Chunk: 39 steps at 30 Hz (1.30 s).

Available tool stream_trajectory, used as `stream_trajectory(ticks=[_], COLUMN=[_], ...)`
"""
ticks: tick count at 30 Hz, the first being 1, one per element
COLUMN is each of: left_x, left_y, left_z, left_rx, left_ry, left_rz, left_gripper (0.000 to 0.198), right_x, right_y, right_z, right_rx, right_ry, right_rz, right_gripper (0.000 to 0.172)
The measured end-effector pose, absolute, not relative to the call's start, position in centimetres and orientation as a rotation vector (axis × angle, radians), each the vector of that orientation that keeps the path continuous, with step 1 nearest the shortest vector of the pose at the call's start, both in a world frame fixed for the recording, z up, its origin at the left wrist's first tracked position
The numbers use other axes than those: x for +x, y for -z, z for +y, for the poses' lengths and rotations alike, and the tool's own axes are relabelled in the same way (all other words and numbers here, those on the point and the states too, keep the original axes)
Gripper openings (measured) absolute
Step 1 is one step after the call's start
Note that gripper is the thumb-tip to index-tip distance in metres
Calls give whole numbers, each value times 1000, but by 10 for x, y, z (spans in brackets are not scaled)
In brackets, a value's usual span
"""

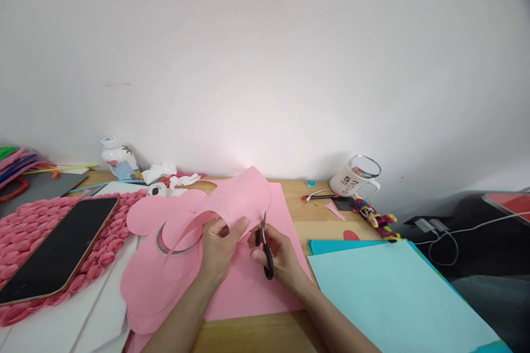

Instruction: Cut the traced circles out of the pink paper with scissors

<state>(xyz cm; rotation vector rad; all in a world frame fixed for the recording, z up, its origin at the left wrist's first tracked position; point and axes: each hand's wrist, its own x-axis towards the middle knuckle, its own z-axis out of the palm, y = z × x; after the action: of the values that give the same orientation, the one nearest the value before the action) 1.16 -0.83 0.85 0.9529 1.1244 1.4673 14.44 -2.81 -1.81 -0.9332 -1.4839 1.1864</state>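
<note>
My left hand [219, 245] pinches the lower edge of a pink paper sheet [248, 190], thumb on top. A faint curved outline is drawn on that sheet, which is lifted and bent. In my right hand [279, 256] is a pair of black-handled scissors [268, 259], its blades pointing up at the sheet's lower right edge. How far the blades are parted is hard to make out. Beneath both hands lies a larger pink sheet [269, 303]. Scalloped pink paper cutouts [155, 270] lie just left of my left hand, one with a round hole.
A phone [62, 248] rests on a pink textured mat [37, 220] at left. Light blue paper sheets [385, 287] lie at right. Along the wall stand a white bottle [120, 160] and a white mug [351, 179]. A small colourful figure [376, 220] and white cables [439, 237] lie right.
</note>
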Motion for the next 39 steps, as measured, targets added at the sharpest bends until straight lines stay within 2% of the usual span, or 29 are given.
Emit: stream_trajectory(ticks=[7,11,14,24,29,39], left_x=[16,18,18,19,20,20], left_y=[-9,-7,-7,-7,-9,-9], left_z=[-12,-13,-13,-14,-14,-15], left_rx=[1009,1089,1114,1197,1196,1194], left_ry=[-1341,-1325,-1310,-1234,-1192,-1185], left_rz=[1193,1309,1370,1446,1524,1447], left_gripper=[20,40,49,51,57,54], right_x=[142,141,139,133,135,137], right_y=[9,10,11,17,11,8], right_z=[-30,-30,-29,-31,-31,-31], right_rx=[-902,-896,-907,-1042,-988,-965], right_ry=[-1168,-1185,-1189,-1188,-1124,-1132], right_rz=[-1396,-1371,-1340,-1251,-1233,-1214], right_gripper=[33,38,39,32,33,35])
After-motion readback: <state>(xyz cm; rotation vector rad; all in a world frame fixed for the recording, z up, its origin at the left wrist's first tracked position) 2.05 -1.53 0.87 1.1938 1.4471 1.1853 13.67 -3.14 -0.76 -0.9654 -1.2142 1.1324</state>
